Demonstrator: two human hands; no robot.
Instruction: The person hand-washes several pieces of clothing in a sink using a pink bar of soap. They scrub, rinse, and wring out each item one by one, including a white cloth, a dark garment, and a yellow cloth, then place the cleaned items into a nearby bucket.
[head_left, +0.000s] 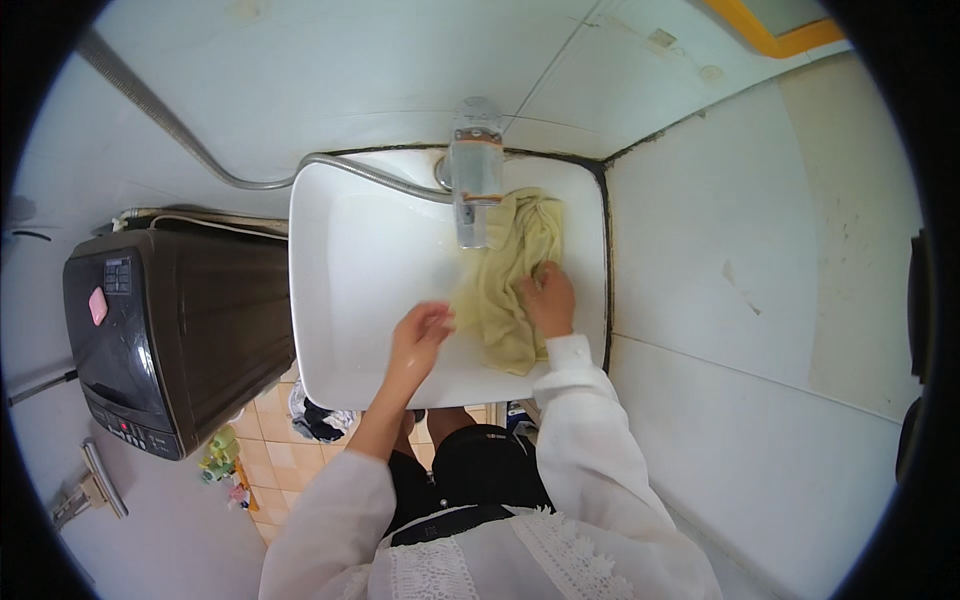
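Observation:
A wet yellow-green cloth (510, 300) lies bunched along the right side of the white washbasin (311, 300). My right hand (550, 298) is on the cloth near its middle, its fingers curled at a fold; whether they pinch it is unclear. Left of the cloth, my left hand (424, 330) is raised over the basin, blurred, with its fingers partly bent and no object visible in it. The faucet (478, 172) projects over the basin from the back, above the cloth's upper left edge.
A metal shower hose (375, 176) runs over the basin's back left rim. Left stands a dark washing machine (217, 322) with a pink object (98, 306) on top. Clothes (322, 420) lie low beside the basin. A tiled wall (712, 262) borders the right side.

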